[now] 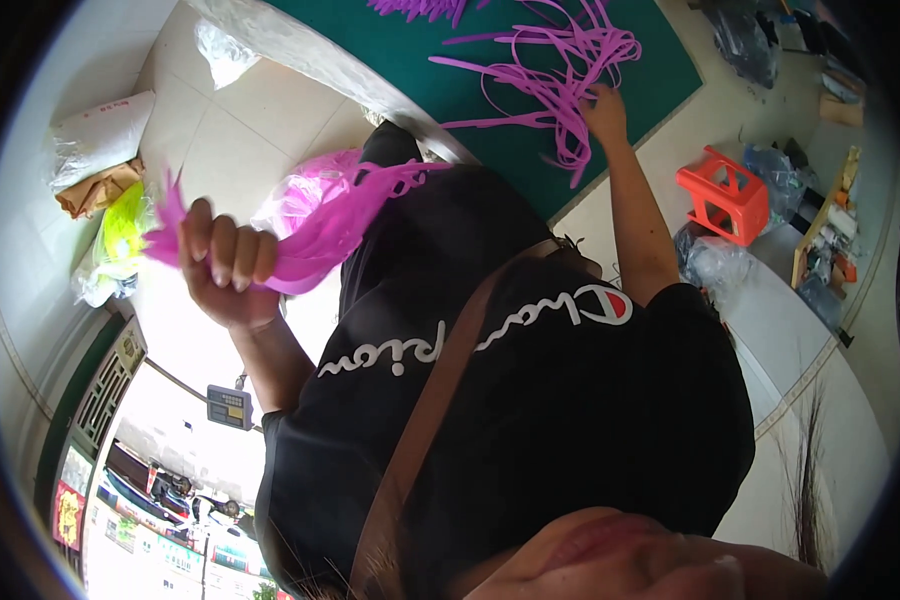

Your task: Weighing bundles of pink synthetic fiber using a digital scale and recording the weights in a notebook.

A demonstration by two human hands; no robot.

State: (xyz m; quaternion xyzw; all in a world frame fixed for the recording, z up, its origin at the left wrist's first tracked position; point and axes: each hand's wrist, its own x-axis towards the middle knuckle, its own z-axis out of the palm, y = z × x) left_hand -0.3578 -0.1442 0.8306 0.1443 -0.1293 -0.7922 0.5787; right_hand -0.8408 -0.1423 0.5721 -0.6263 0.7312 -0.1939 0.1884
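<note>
My left hand [228,262] is raised at the left, fingers wrapped round a thick bundle of flat, shiny purple strips [320,235]. The bundle's pointed ends stick out past the knuckles, and its other end, with small slots or loops, hangs over my lap. On the green tabletop [410,55] lies a loose tangle of similar purple strips [545,85]. My right hand [604,112] reaches into the right side of this tangle, its fingers closed on some of the strips; the fingertips are partly hidden. More purple strips [420,8] lie at the table's far edge.
A red plastic stool [725,195] stands on the floor at the right, beside clear plastic bags [720,265] and clutter. A pink plastic bag [305,190] sits below the table's left side. Further left are a yellow-green bag [120,235] and a scale display [230,407].
</note>
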